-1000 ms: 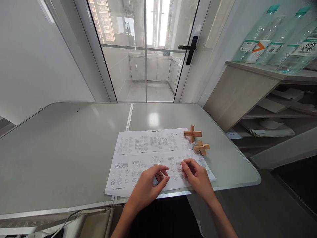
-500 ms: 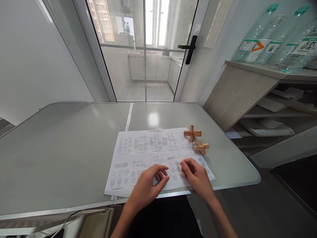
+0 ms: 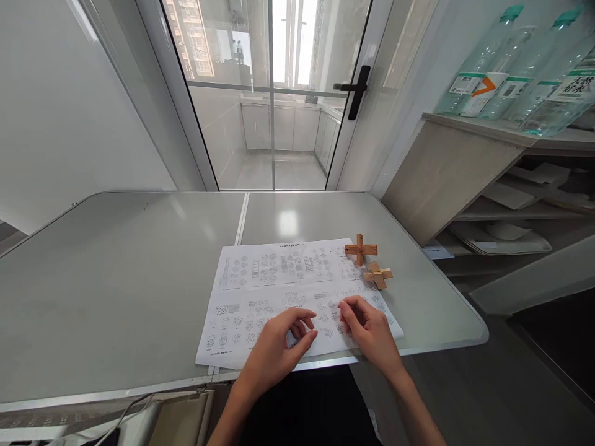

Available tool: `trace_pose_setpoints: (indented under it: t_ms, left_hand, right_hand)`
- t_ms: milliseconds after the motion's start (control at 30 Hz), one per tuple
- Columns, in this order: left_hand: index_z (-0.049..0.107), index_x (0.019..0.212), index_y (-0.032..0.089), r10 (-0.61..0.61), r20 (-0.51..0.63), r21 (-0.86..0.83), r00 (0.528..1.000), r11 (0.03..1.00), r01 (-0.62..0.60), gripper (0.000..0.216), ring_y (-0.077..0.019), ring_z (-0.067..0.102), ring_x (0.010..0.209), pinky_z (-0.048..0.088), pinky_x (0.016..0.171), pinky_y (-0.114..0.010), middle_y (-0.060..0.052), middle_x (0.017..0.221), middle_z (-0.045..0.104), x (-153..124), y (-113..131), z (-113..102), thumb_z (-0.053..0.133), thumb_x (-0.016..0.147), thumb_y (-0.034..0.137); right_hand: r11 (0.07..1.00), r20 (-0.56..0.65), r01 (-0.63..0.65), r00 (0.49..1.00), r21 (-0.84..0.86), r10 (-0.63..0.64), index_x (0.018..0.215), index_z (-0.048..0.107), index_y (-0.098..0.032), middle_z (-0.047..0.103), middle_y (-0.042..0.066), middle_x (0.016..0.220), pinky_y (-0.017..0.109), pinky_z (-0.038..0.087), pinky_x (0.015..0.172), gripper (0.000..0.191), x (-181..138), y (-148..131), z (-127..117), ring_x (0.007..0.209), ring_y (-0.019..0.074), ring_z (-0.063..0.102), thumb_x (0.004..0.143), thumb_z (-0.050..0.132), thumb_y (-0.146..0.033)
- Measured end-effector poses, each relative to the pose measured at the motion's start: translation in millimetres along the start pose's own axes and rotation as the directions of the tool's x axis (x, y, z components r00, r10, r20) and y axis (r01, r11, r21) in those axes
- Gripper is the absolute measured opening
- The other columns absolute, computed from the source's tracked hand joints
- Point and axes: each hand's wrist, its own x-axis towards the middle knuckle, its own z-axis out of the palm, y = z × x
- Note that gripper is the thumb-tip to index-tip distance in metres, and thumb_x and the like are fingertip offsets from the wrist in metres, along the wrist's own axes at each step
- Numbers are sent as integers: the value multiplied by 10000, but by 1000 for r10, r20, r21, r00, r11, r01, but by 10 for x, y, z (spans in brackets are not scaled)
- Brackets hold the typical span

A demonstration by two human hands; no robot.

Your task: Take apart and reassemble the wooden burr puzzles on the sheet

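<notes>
A printed sheet of small diagrams lies on the grey table near its front edge. My left hand rests on the sheet's lower middle with its fingers curled loosely and nothing in them. Beside it, my right hand lies on the sheet's lower right part, fingers bent and holding nothing. Two wooden cross-shaped puzzles stand at the sheet's right edge: one farther back, the other closer to my right hand.
A glass door with a black handle stands behind the table. To the right is a wooden shelf unit with clear plastic bottles on top and papers on its shelves. A cable hangs below the table's front edge.
</notes>
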Motion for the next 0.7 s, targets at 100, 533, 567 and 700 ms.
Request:
trace_pose_setpoints:
  t_ms: [100,533,567,700]
  left_hand:
    - [677,1180,249,5,-7,1,1000,1000,-5,235,-173,678,848,584,839,-338,-31,1006,741,0,14,-1,622,986,369]
    - [679,1175,258,15,-12,-8,1000,1000,-16,228,-168,680,844,581,834,-339,-19,1004,740,1,-19,7,641,975,361]
    - [677,1177,257,16,-10,-8,1000,1000,-16,228,-169,680,844,580,836,-340,-20,1005,739,1,-18,7,638,977,360]
    - [663,1187,253,4,-1,-12,1000,1000,-4,232,-177,678,863,579,848,-349,-27,1017,734,-2,-4,1,629,984,360]
  right_hand:
    - [1000,1,1,1000,-8,-1,868,627,-223,611,7,678,295,466,608,428,0,10,-2,610,191,577,1004,513,-612]
    - [1000,-4,5,1000,-12,-5,852,626,-227,626,20,677,305,482,602,473,2,15,-3,600,201,581,984,506,-665]
    - [1000,-3,5,1000,-8,-5,855,627,-226,625,18,679,303,482,605,463,2,22,-2,601,198,582,989,508,-653]
    - [1000,-6,7,1000,-1,-7,845,625,-225,621,8,675,290,474,603,435,1,34,0,598,186,581,998,521,-618]
